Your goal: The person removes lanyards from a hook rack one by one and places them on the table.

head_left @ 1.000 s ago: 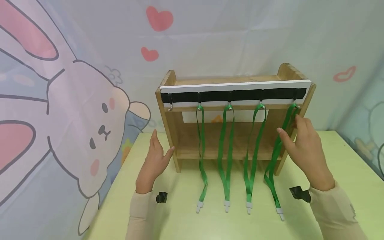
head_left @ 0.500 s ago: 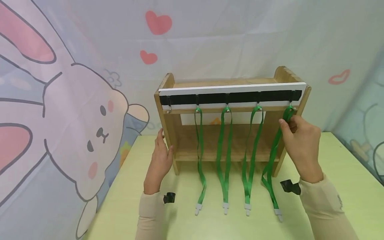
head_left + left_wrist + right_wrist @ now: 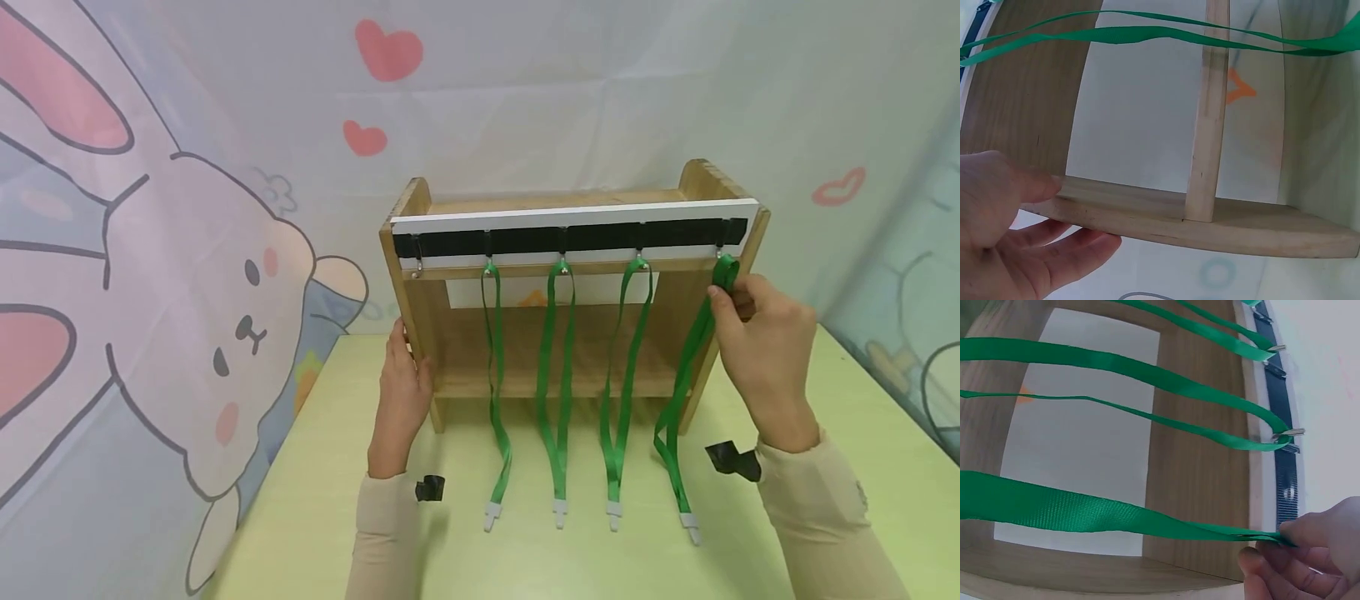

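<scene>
My right hand (image 3: 772, 358) pinches the rightmost green lanyard (image 3: 693, 342) between thumb and fingers, close to its top loop beneath the last hook. In the right wrist view the fingers cover that hook, so I cannot tell whether the loop sits on it. The lanyard's white clip (image 3: 690, 527) hangs low over the table. My left hand (image 3: 402, 392) grips the left side board of the wooden shelf (image 3: 408, 292); in the left wrist view its thumb lies on one face of the board (image 3: 1147, 228) and the fingers on the other.
Three more green lanyards, a left (image 3: 497, 375), a middle (image 3: 546, 358) and a right one (image 3: 637, 333), hang from hooks on the black strip (image 3: 525, 242). The leftmost hook (image 3: 417, 265) is bare. Behind the pale table (image 3: 300, 517) hangs a printed cloth (image 3: 525, 108).
My right hand has closed on the rightmost lanyard near its top and drawn the straps together there. My left hand has moved right, onto the shelf's left side.
</scene>
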`<state>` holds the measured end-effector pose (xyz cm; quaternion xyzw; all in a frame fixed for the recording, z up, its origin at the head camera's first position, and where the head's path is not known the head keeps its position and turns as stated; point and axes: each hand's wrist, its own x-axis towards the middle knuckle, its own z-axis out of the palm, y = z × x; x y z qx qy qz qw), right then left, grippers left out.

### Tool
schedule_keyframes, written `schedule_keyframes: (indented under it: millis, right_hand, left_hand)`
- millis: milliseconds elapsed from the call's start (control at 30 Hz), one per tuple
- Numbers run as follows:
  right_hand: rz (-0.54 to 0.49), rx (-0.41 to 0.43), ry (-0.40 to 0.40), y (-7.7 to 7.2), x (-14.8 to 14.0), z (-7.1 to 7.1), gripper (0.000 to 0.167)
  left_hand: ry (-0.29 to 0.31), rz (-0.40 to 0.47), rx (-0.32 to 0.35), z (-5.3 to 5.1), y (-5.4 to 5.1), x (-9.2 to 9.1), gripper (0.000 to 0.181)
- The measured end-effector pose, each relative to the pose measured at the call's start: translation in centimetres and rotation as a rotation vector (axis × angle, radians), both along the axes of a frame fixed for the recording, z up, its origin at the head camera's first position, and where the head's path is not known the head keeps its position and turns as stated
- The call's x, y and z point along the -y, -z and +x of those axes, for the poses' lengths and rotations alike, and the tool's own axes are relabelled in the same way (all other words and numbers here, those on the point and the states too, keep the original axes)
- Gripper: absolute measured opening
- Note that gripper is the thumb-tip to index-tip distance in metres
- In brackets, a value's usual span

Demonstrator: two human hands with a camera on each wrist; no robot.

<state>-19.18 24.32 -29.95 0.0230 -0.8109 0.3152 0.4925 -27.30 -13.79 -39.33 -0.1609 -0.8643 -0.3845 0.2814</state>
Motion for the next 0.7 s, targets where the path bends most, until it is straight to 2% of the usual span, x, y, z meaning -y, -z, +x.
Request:
schedule_keyframes:
  millis: [167, 333, 533, 700]
  right_hand:
    - [0.021, -0.022, -0.022, 0.0, -0.1, 0.7, 0.015]
    - [0.056, -0.052, -0.053, 0.6, -0.4, 1.6, 0.009]
    - [0.080, -0.013, -0.085, 1.6, -0.7, 2.6, 0.006]
    - [0.057, 0.024, -0.125, 2.6, -1.3, 3.4, 0.004]
  left_hand:
    - [-0.015, 0.010, -0.053, -0.1, 0.4, -0.1, 0.060]
    - [-0.016, 0.006, -0.075, -0.2, 0.7, 0.0, 0.059]
    - [-0.015, 0.010, -0.078, -0.4, 0.4, -0.1, 0.059]
    - [-0.033, -0.006, -0.069, -0.4, 0.3, -0.1, 0.060]
